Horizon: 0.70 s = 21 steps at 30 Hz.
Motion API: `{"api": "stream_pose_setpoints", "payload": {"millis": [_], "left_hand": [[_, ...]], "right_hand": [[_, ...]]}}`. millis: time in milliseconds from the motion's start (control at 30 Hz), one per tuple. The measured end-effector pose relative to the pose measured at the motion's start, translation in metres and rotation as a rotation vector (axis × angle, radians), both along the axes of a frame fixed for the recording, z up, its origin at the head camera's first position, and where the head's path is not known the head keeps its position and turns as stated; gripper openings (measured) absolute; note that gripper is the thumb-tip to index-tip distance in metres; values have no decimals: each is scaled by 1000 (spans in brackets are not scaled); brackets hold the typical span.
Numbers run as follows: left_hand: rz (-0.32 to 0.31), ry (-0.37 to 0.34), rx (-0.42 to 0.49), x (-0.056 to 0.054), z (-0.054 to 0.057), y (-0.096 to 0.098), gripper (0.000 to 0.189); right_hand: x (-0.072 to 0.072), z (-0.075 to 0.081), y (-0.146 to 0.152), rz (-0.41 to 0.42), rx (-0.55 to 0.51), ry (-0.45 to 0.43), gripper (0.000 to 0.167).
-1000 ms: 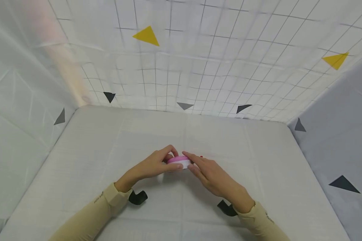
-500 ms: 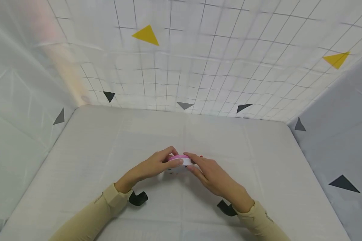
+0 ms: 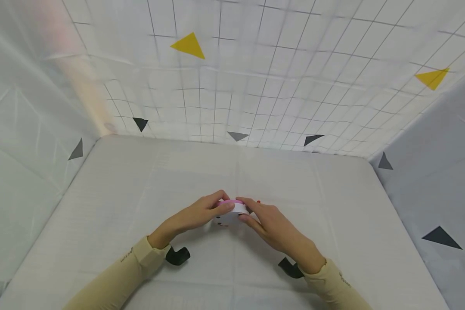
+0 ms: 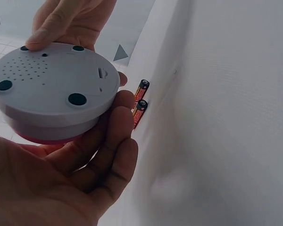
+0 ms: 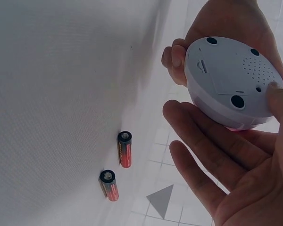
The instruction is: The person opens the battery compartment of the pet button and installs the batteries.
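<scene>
Holding device [image 4: 61, 80] in left hand [image 3: 196, 211] and pinching its rim with right hand [image 3: 274, 226], raised above counter [image 3: 317, 193], midway between left and right edges. Noted two batteries [image 5: 125, 150] on counter beyond right hand, toward far edge.

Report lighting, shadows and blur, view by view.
Head: bright, soft shadows on the white sheet below the left hand and right hand; left wrist: dimmer, round pink-and-white device crisp, sheet folds softer; right wrist: similarly dim, batteries clear-edged, no strong blur.
</scene>
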State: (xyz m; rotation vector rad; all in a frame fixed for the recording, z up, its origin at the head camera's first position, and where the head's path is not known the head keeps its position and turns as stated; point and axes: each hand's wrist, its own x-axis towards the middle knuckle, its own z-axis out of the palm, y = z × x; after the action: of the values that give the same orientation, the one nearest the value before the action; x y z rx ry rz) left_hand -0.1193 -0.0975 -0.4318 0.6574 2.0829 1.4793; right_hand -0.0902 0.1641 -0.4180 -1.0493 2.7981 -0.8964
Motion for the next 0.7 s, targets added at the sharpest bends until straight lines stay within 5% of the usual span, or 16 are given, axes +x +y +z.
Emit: {"api": "stream_pose_setpoints", "payload": {"millis": [700], "left_hand": [[-57,7,5,0,-1,1,35]], "right_hand": [[-1,-2,-1,2,14,90,31]]}}
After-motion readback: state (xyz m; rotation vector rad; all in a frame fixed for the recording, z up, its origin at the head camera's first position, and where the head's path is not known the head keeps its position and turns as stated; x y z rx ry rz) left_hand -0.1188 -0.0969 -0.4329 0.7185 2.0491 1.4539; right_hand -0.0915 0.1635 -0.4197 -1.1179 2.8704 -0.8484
